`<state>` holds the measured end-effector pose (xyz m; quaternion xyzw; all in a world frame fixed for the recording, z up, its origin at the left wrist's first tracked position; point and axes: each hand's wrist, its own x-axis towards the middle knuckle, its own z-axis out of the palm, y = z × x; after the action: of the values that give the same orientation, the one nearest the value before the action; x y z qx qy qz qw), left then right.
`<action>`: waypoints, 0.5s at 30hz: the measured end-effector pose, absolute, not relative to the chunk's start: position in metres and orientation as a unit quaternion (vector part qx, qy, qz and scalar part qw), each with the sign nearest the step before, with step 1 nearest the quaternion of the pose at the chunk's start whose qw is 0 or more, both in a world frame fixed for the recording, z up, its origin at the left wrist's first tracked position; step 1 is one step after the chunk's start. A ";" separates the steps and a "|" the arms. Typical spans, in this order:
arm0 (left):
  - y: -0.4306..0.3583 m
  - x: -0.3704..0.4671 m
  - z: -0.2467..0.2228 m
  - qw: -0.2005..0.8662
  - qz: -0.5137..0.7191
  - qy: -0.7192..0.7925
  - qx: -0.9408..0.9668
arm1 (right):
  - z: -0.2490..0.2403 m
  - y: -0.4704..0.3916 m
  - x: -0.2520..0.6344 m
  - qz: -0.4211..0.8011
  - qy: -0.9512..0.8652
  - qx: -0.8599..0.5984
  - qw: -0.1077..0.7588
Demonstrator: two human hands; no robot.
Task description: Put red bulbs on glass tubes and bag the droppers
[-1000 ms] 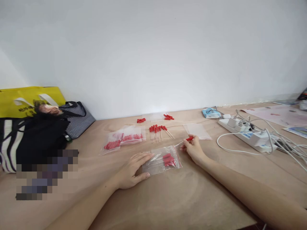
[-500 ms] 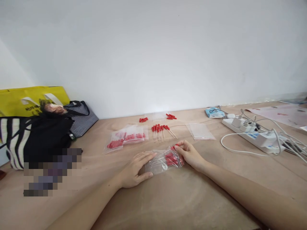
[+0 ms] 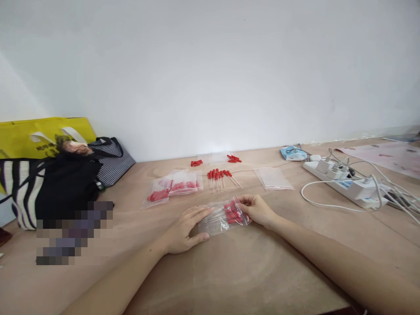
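Observation:
A clear zip bag [image 3: 215,225] lies flat in front of me with several red-topped droppers inside, their red ends toward the right. My left hand [image 3: 186,229] rests on its left end, fingers spread. At the bag's right end, my right hand [image 3: 256,210] pinches the opening edge between thumb and fingers. Beyond the bag, several loose red-topped droppers [image 3: 216,176] lie in a fan. Filled bags [image 3: 158,194] are stacked to the left, and flat unfilled bags [image 3: 274,178] lie to the right.
Red caps [image 3: 196,163] and more red pieces [image 3: 234,159] lie near the wall. On the right are a power strip [image 3: 341,186] with white cables and a blue packet [image 3: 293,153]. A black bag [image 3: 62,188] and a yellow bag [image 3: 19,135] stand at left.
My right hand's fingers have closed in at the bag's opening, and the red top that stuck out there is now down inside the bag. My left hand has stayed in place.

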<state>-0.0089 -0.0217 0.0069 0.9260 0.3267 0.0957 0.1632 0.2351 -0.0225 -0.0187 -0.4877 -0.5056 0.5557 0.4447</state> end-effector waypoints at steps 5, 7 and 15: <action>-0.022 -0.009 0.006 0.166 0.087 0.330 0.925 | -0.019 -0.022 0.238 0.569 -0.502 -0.469 0.452; -0.021 -0.009 0.007 0.165 0.082 0.330 0.926 | -0.017 -0.022 0.243 0.578 -0.530 -0.461 0.415; -0.022 -0.008 0.008 0.157 0.070 0.318 0.932 | -0.019 -0.022 0.252 0.573 -0.595 -0.425 0.370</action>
<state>-0.0080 -0.0216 0.0083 0.9323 0.3182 0.0700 0.1568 0.2523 -0.0220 -0.0187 -0.4254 -0.5953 0.5728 0.3696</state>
